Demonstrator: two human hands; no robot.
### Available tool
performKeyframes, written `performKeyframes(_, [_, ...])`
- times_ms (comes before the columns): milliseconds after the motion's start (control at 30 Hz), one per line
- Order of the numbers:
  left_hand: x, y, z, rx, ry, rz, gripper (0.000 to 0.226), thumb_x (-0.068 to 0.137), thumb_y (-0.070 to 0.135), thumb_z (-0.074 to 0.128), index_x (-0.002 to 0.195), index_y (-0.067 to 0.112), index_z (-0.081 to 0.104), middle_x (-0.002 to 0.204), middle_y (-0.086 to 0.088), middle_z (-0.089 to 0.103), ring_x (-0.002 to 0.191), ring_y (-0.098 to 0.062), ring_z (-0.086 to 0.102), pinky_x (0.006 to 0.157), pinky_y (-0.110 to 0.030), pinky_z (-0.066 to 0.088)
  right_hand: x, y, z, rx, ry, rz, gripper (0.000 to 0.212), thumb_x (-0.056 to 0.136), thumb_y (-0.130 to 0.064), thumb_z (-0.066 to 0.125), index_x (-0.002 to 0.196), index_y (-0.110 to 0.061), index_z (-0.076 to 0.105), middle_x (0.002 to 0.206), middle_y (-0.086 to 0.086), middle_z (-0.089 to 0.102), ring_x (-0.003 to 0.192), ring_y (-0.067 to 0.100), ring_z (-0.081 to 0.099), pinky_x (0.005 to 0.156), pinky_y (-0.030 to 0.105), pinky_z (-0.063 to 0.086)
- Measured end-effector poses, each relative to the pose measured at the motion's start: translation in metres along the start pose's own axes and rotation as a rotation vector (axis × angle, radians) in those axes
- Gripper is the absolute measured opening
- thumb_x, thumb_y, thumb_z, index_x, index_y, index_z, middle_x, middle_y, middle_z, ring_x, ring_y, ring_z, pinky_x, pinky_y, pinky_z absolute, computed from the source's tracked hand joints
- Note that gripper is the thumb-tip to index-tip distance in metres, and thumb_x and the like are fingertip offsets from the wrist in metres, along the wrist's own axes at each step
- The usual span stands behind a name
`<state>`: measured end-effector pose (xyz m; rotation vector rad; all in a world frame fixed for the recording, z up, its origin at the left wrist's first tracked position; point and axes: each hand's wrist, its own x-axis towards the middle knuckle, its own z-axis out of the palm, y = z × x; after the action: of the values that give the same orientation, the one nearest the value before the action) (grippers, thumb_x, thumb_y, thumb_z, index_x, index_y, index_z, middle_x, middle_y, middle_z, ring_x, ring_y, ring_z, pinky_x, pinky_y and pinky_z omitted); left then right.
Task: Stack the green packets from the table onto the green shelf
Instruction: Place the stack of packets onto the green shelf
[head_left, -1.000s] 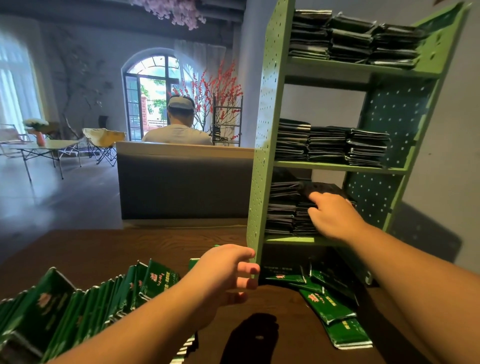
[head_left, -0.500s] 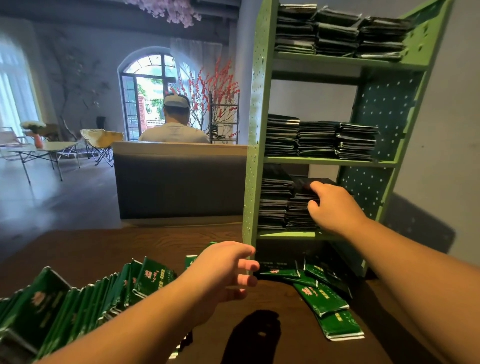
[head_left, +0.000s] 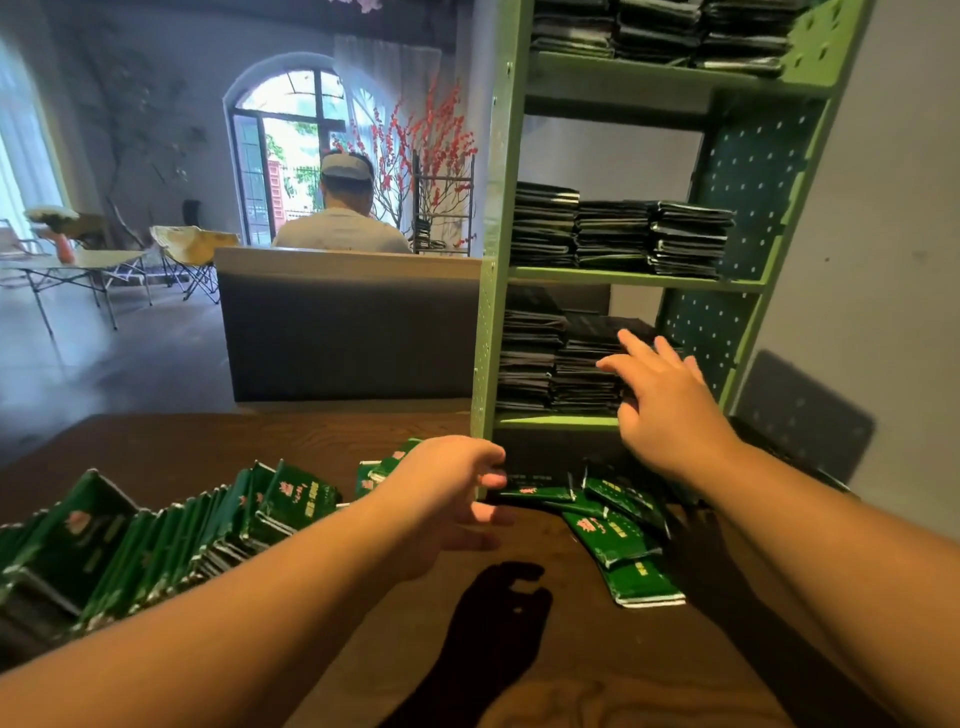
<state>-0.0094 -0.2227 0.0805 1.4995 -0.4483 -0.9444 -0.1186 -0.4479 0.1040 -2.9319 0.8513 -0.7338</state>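
Observation:
The green shelf (head_left: 491, 260) stands on the dark wooden table (head_left: 208, 447), its boards loaded with stacks of dark green packets. My right hand (head_left: 662, 400) hovers with fingers spread in front of the lowest board's packet stacks (head_left: 561, 374), holding nothing. My left hand (head_left: 447, 488) floats over the table near the shelf's left post, fingers loosely bent and empty. A long leaning row of green packets (head_left: 156, 535) lies at the left. Several loose green packets (head_left: 613, 525) lie under the shelf's foot and to the right.
A person sits with their back to me behind a grey bench back (head_left: 348, 322) beyond the table. A grey wall (head_left: 883, 260) is right behind the shelf. Folding chairs and a small table (head_left: 93, 260) stand far left.
My right hand has drawn back from the lowest stack and opened its fingers. My left hand has stayed near the shelf post. The view has tilted down a little.

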Motion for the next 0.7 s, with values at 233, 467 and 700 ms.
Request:
performKeyframes(233, [0.002,-0.026,0.033,-0.044,0.014,-0.043,0.033,0.1,0.02,0.058,0.132,0.015,0.052,0.131,-0.009,0.053,0.093,-0.032,0.068,0.062,-0.037,0.058,-0.056,0.029,0.022,0.035,-0.029,0.038,0.059,0.093,-0.025,0.063,0.148,-0.035,0.042,0.161,0.003,0.023,0.138,0.03,0.043,0.105,0.041,0.046])
performKeyframes(467, [0.006,-0.046,0.044,0.028,0.045,-0.059,0.02,0.097,0.018,0.059,0.116,0.014,0.064,0.118,-0.011,0.062,0.091,-0.025,0.065,0.065,-0.033,0.052,-0.073,0.044,0.08,-0.01,-0.615,0.161,0.119,0.068,-0.083,0.067,0.157,-0.051,-0.005,0.169,0.003,-0.014,0.155,0.039,-0.005,0.121,0.062,0.019])
performKeyframes(700, [0.007,-0.047,0.026,0.062,0.04,-0.087,0.024,0.097,0.024,0.062,0.121,0.017,0.063,0.114,-0.01,0.065,0.097,-0.027,0.067,0.071,-0.035,0.054,-0.056,0.026,0.091,-0.029,-0.678,0.254,0.114,0.079,-0.061,0.074,0.161,-0.037,-0.002,0.169,0.011,0.016,0.152,0.036,0.025,0.119,0.048,0.034])
